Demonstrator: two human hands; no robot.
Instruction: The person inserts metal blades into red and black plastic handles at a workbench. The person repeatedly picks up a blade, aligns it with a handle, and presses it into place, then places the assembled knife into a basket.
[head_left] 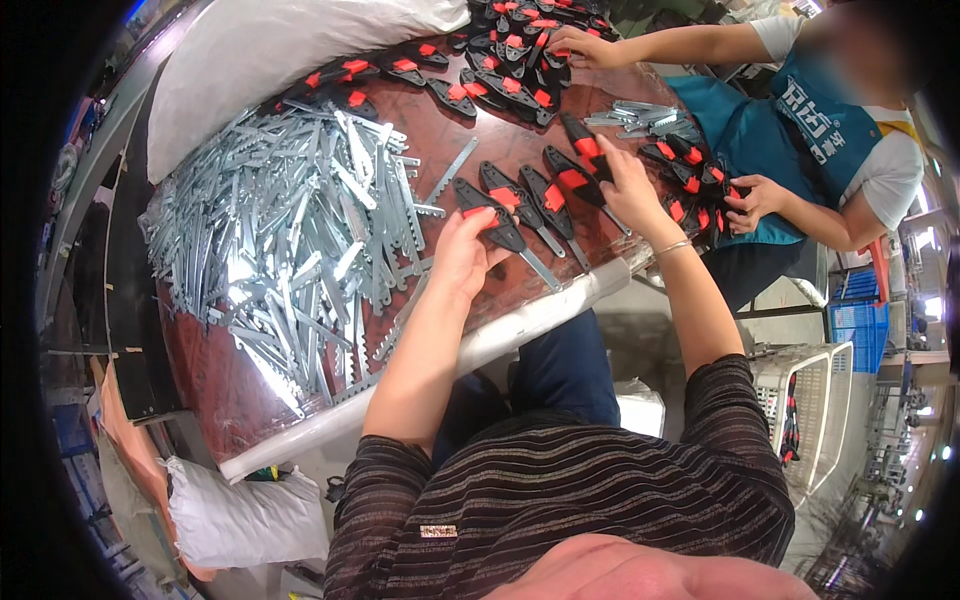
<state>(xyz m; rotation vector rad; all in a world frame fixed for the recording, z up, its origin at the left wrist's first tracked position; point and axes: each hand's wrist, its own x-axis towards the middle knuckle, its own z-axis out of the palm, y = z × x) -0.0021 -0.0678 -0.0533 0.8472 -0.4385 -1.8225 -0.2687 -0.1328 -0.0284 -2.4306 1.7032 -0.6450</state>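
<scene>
Your black handles (505,235) look like matt plastic, with smooth red plastic tabs (555,197). The loose strips (290,220) are bare metal, bright and shiny, with toothed edges. Your table (215,400) has a smooth, glossy, wood-like top, its edge wrapped in shiny clear plastic film (440,366). Your striped shirt (560,480) is soft-looking cloth; the crate (840,400) is pale plastic.

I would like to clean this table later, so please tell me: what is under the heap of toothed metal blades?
Reddish-brown tabletop shows along the near edge of the heap of toothed metal blades. What lies under its middle cannot be seen, because the blades cover it.
</scene>
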